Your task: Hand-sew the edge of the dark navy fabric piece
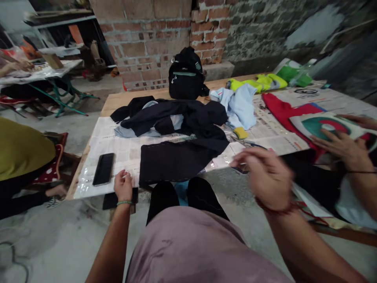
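Observation:
My left hand (pixel 123 185) is at the table's front edge, fingers curled together, between a black phone (pixel 103 169) and a dark piece of cloth. What its fingertips hold, if anything, is too small to make out. The dark cloth (pixel 169 161) lies flat in front of me, pale stitches along its edges, joined to or touching a heap of dark garments (pixel 182 114). To the right, my right hand (pixel 269 177) is raised off the table edge, slightly blurred, thumb and fingers pinched together. Anything in that pinch cannot be made out.
A co-worker's hands (pixel 347 147) rest on an iron (pixel 324 125) at the right, beside red cloth (pixel 282 110). A black backpack (pixel 187 74), light blue cloth (pixel 235 103), a yellow sponge (pixel 240 133) and scissors (pixel 255 144) lie on the newspaper-covered table (pixel 85 181). Someone sits at left.

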Demonstrator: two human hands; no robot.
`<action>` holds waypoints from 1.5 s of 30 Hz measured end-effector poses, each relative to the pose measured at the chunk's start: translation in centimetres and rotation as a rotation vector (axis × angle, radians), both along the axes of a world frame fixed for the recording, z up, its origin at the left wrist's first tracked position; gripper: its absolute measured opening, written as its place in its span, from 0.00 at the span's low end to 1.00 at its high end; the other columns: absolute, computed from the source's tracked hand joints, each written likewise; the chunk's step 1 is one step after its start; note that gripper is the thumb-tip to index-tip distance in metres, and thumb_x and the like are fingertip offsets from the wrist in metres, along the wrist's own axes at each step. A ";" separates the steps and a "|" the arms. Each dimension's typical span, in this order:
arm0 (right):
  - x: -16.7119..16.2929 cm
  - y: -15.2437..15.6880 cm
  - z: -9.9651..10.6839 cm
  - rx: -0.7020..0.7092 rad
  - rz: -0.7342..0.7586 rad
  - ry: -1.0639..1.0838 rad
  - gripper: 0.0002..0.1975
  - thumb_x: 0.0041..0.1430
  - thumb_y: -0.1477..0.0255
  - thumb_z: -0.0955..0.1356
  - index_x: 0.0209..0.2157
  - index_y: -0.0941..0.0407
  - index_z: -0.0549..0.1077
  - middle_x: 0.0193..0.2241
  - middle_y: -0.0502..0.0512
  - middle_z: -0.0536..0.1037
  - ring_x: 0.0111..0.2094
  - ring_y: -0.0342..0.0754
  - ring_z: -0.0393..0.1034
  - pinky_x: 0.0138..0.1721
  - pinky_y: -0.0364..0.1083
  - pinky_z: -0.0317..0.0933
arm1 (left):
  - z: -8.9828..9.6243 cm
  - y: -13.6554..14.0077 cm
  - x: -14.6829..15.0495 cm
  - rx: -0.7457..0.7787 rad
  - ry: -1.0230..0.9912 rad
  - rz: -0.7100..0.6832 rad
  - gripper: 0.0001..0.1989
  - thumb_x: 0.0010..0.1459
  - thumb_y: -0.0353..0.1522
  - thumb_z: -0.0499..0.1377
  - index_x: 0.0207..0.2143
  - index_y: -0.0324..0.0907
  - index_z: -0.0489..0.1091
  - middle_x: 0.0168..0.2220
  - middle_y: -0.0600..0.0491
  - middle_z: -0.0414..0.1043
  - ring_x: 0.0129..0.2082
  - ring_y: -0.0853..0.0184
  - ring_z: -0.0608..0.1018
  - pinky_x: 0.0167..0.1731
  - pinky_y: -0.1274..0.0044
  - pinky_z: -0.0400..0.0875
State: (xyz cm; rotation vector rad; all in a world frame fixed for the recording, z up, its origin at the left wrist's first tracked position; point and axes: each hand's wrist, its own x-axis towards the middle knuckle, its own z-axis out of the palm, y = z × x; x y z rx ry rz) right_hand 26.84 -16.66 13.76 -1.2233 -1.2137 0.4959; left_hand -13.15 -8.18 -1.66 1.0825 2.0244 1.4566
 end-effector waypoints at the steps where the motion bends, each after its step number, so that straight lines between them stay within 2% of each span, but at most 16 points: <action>1: -1.0 0.0 -2.5 -0.145 0.015 0.045 0.08 0.50 0.68 0.66 0.33 0.57 0.71 0.27 0.52 0.74 0.26 0.42 0.68 0.28 0.43 0.63 | 0.2 -1.1 0.4 -0.023 -0.053 0.001 0.19 0.49 0.37 0.54 0.44 0.41 0.64 0.31 0.54 0.68 0.21 0.74 0.70 0.21 0.81 0.65; 4: -2.1 -0.3 -10.5 -0.669 0.038 0.328 0.08 0.48 0.67 0.66 0.27 0.59 0.69 0.22 0.51 0.72 0.21 0.40 0.66 0.21 0.40 0.59 | 0.7 -4.3 1.2 -0.183 -0.117 -0.015 0.22 0.49 0.45 0.53 0.40 0.38 0.66 0.24 0.55 0.68 0.16 0.74 0.68 0.13 0.82 0.58; 6: -2.2 -0.5 -14.7 -0.907 0.070 0.493 0.09 0.48 0.68 0.67 0.29 0.59 0.69 0.23 0.53 0.72 0.21 0.41 0.67 0.19 0.39 0.58 | 1.1 -5.4 1.6 -0.349 -0.196 -0.056 0.25 0.48 0.50 0.51 0.32 0.36 0.68 0.22 0.52 0.69 0.14 0.72 0.68 0.10 0.82 0.56; 8: -2.7 -0.6 -17.2 -0.991 0.166 0.583 0.10 0.48 0.68 0.67 0.31 0.60 0.69 0.26 0.55 0.73 0.24 0.42 0.68 0.21 0.39 0.59 | 1.4 -5.5 2.1 -0.497 -0.335 -0.109 0.29 0.48 0.53 0.49 0.29 0.34 0.68 0.23 0.48 0.71 0.14 0.70 0.69 0.09 0.81 0.55; 10: -3.7 -0.2 -18.0 -1.013 0.305 0.675 0.12 0.49 0.66 0.67 0.33 0.60 0.69 0.30 0.58 0.73 0.27 0.43 0.69 0.23 0.40 0.61 | 1.5 -4.9 2.8 -0.595 -0.506 -0.172 0.30 0.49 0.53 0.48 0.29 0.33 0.68 0.26 0.44 0.73 0.14 0.69 0.71 0.10 0.81 0.57; 14: -6.2 1.5 -17.3 -1.028 0.599 0.904 0.15 0.52 0.62 0.65 0.35 0.59 0.68 0.34 0.60 0.74 0.33 0.46 0.70 0.29 0.43 0.63 | 1.4 -3.8 4.5 -0.584 -0.756 -0.200 0.18 0.53 0.43 0.51 0.33 0.35 0.66 0.26 0.47 0.73 0.15 0.72 0.72 0.11 0.82 0.58; 17: -7.5 2.6 -16.8 -1.047 0.756 0.996 0.16 0.55 0.61 0.63 0.34 0.60 0.68 0.35 0.60 0.74 0.35 0.47 0.70 0.32 0.45 0.64 | 1.7 -4.2 5.3 -0.513 -0.869 -0.173 0.08 0.55 0.32 0.50 0.31 0.36 0.65 0.23 0.52 0.71 0.14 0.75 0.70 0.12 0.84 0.57; 22: -8.6 3.1 -16.1 -0.982 0.898 1.098 0.19 0.57 0.58 0.59 0.36 0.60 0.68 0.38 0.60 0.73 0.39 0.49 0.70 0.39 0.49 0.63 | 4.5 -6.2 5.6 -0.413 -1.022 -0.279 0.09 0.55 0.29 0.48 0.27 0.35 0.65 0.21 0.52 0.70 0.14 0.75 0.68 0.12 0.84 0.56; 25: -8.6 3.8 -15.1 -0.816 0.809 1.192 0.18 0.58 0.59 0.57 0.39 0.56 0.68 0.39 0.57 0.74 0.40 0.48 0.69 0.42 0.51 0.62 | 6.4 -7.2 5.6 -0.388 -1.067 -0.332 0.10 0.55 0.30 0.48 0.26 0.35 0.66 0.21 0.51 0.69 0.15 0.74 0.68 0.12 0.83 0.56; 28: -7.6 5.5 -14.0 -0.582 0.647 1.292 0.13 0.56 0.61 0.59 0.38 0.53 0.68 0.39 0.52 0.74 0.41 0.46 0.68 0.44 0.50 0.62 | 7.6 -7.7 4.9 -0.365 -1.107 -0.308 0.12 0.55 0.30 0.48 0.25 0.35 0.67 0.20 0.51 0.68 0.15 0.75 0.67 0.11 0.83 0.56; 31: -5.8 7.4 -13.1 -0.443 0.493 1.332 0.08 0.53 0.64 0.62 0.31 0.53 0.68 0.32 0.49 0.75 0.36 0.44 0.69 0.40 0.47 0.64 | 8.4 -7.9 3.7 -0.325 -1.157 -0.267 0.12 0.54 0.30 0.48 0.24 0.36 0.67 0.20 0.51 0.67 0.14 0.76 0.65 0.11 0.83 0.56; 34: -4.5 8.9 -12.5 -0.412 0.379 1.332 0.07 0.50 0.65 0.64 0.26 0.54 0.65 0.22 0.47 0.72 0.22 0.40 0.67 0.26 0.41 0.64 | 9.1 -7.8 2.6 -0.258 -1.169 -0.219 0.10 0.53 0.31 0.50 0.23 0.37 0.67 0.21 0.52 0.67 0.16 0.76 0.64 0.12 0.83 0.58; 37: -4.0 9.8 -12.1 -0.422 0.335 1.368 0.09 0.51 0.65 0.64 0.23 0.55 0.63 0.17 0.45 0.70 0.15 0.38 0.61 0.15 0.38 0.56 | 9.9 -7.7 2.0 -0.187 -1.186 -0.186 0.10 0.52 0.32 0.50 0.23 0.38 0.67 0.20 0.53 0.65 0.16 0.76 0.63 0.12 0.84 0.58; 39: -3.8 10.0 -12.1 -0.461 0.318 1.390 0.10 0.51 0.65 0.63 0.22 0.55 0.62 0.16 0.46 0.69 0.14 0.38 0.59 0.14 0.38 0.54 | 10.4 -7.7 1.9 -0.154 -1.195 -0.199 0.10 0.52 0.31 0.50 0.23 0.38 0.67 0.20 0.54 0.64 0.15 0.77 0.63 0.11 0.83 0.57; 42: -3.2 10.1 -12.3 -0.521 0.268 1.328 0.09 0.51 0.66 0.63 0.22 0.55 0.63 0.17 0.47 0.71 0.15 0.40 0.62 0.15 0.40 0.58 | 11.0 -7.9 2.0 -0.137 -1.179 -0.201 0.09 0.52 0.30 0.51 0.20 0.38 0.65 0.20 0.53 0.65 0.15 0.76 0.63 0.12 0.83 0.58; 45: -1.7 10.3 -12.5 -0.484 0.196 1.257 0.05 0.49 0.68 0.64 0.25 0.55 0.65 0.20 0.47 0.73 0.19 0.42 0.67 0.19 0.42 0.64 | 11.1 -8.1 2.1 -0.112 -1.163 -0.148 0.07 0.52 0.28 0.52 0.22 0.39 0.64 0.20 0.53 0.67 0.15 0.76 0.65 0.12 0.83 0.59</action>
